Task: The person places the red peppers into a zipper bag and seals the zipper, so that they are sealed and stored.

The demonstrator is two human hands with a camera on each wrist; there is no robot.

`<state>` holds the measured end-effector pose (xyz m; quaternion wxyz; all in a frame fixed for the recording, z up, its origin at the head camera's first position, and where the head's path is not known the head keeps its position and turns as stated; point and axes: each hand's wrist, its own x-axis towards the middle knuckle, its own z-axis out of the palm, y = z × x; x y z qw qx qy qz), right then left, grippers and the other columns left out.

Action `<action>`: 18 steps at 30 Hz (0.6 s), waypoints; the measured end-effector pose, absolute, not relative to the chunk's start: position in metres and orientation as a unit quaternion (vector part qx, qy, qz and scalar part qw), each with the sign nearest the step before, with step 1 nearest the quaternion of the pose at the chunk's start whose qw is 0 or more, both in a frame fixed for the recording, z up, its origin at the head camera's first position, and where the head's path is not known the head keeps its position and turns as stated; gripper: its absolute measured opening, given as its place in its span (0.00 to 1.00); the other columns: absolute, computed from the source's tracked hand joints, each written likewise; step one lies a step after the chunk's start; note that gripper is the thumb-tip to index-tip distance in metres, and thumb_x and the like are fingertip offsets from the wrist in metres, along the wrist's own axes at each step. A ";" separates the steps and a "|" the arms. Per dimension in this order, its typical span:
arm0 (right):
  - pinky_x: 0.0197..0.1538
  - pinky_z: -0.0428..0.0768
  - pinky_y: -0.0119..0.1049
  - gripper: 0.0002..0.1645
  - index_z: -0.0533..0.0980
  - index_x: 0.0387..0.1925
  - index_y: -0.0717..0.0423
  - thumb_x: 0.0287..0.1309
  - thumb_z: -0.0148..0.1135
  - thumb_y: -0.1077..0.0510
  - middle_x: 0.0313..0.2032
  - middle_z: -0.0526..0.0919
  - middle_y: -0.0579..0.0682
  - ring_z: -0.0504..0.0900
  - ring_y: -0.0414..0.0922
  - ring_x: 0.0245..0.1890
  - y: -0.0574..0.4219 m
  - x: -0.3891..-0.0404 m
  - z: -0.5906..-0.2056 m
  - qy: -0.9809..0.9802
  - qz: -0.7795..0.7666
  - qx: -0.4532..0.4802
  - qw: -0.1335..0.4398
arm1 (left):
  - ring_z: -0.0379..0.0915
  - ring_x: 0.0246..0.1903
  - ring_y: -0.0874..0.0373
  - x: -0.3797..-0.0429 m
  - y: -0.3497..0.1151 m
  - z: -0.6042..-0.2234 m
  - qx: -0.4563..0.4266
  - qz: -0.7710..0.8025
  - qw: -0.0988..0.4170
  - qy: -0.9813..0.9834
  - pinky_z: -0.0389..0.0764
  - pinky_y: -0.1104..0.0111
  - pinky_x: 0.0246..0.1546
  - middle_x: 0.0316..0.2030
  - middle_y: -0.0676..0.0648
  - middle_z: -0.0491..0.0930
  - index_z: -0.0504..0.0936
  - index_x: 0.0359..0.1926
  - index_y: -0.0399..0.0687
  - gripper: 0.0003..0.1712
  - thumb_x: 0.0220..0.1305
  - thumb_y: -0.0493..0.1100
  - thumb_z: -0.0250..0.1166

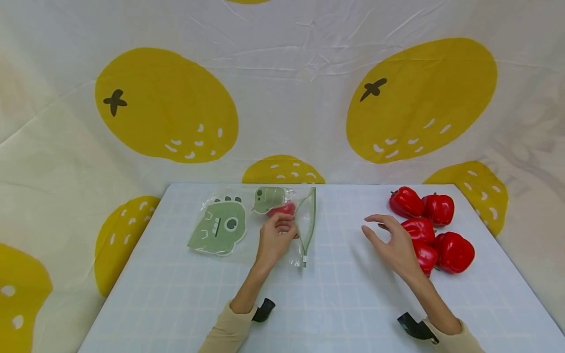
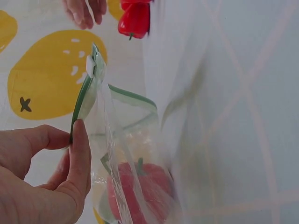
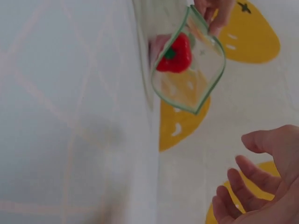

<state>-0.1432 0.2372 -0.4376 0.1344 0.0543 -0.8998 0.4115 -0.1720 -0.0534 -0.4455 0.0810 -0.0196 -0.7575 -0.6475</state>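
My left hand [image 1: 275, 238] pinches the upper edge of a clear zip bag [image 2: 119, 114] between thumb and fingers. The bag has a green rim, a white slider and a green dinosaur print [image 1: 222, 228]. Its mouth gapes toward the right, as the right wrist view shows. Inside lies one red bell pepper [image 3: 177, 53], stem toward the mouth. My right hand [image 1: 395, 247] is over the table between the bag and the loose peppers, fingers apart and slightly bent, with nothing in it.
Several red bell peppers [image 1: 454, 252] cluster on the right side of the white gridded table [image 1: 335, 314], just beyond my right hand. A pale cloth [image 1: 291, 113] printed with yellow fruit hangs behind the table. Black cameras are strapped to both wrists.
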 end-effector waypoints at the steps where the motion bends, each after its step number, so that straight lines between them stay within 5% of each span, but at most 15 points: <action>1: 0.60 0.81 0.43 0.24 0.79 0.58 0.55 0.63 0.71 0.52 0.57 0.81 0.56 0.78 0.54 0.57 0.240 -0.142 -0.438 -0.901 0.408 0.054 0.139 | 0.83 0.33 0.52 -0.172 -0.053 -0.446 -0.020 -0.649 0.080 -0.756 0.85 0.75 0.34 0.36 0.41 0.86 0.84 0.43 0.34 0.10 0.60 0.29 0.69; 3: 0.58 0.82 0.55 0.24 0.79 0.57 0.54 0.62 0.72 0.52 0.57 0.81 0.55 0.78 0.54 0.57 0.244 -0.139 -0.437 -0.904 0.398 0.055 0.148 | 0.83 0.33 0.51 -0.172 -0.053 -0.446 -0.020 -0.653 0.078 -0.753 0.85 0.74 0.33 0.37 0.40 0.86 0.83 0.43 0.34 0.10 0.60 0.29 0.68; 4: 0.57 0.83 0.53 0.24 0.79 0.57 0.54 0.61 0.73 0.53 0.57 0.81 0.55 0.78 0.54 0.56 0.246 -0.138 -0.437 -0.904 0.395 0.056 0.153 | 0.83 0.33 0.51 -0.172 -0.053 -0.445 -0.019 -0.654 0.077 -0.752 0.85 0.74 0.33 0.37 0.40 0.86 0.83 0.43 0.34 0.10 0.60 0.29 0.68; 9: 0.50 0.78 0.26 0.27 0.80 0.57 0.55 0.56 0.76 0.56 0.57 0.81 0.56 0.77 0.53 0.55 0.253 -0.131 -0.435 -0.909 0.373 0.063 0.175 | 0.83 0.33 0.52 -0.172 -0.053 -0.445 -0.015 -0.655 0.075 -0.752 0.85 0.75 0.33 0.37 0.40 0.86 0.83 0.44 0.33 0.10 0.60 0.29 0.68; 16: 0.48 0.86 0.57 0.30 0.79 0.57 0.56 0.52 0.79 0.56 0.56 0.81 0.58 0.75 0.56 0.56 0.268 -0.119 -0.431 -0.918 0.348 0.063 0.178 | 0.83 0.33 0.51 -0.173 -0.054 -0.444 -0.014 -0.648 0.076 -0.758 0.82 0.79 0.35 0.37 0.40 0.86 0.84 0.43 0.34 0.09 0.60 0.30 0.68; 18: 0.47 0.86 0.46 0.31 0.79 0.57 0.55 0.51 0.80 0.56 0.54 0.81 0.57 0.75 0.55 0.55 0.273 -0.117 -0.430 -0.923 0.336 0.060 0.179 | 0.83 0.33 0.51 -0.173 -0.054 -0.444 -0.015 -0.649 0.076 -0.757 0.82 0.79 0.35 0.37 0.40 0.86 0.84 0.43 0.34 0.09 0.60 0.30 0.68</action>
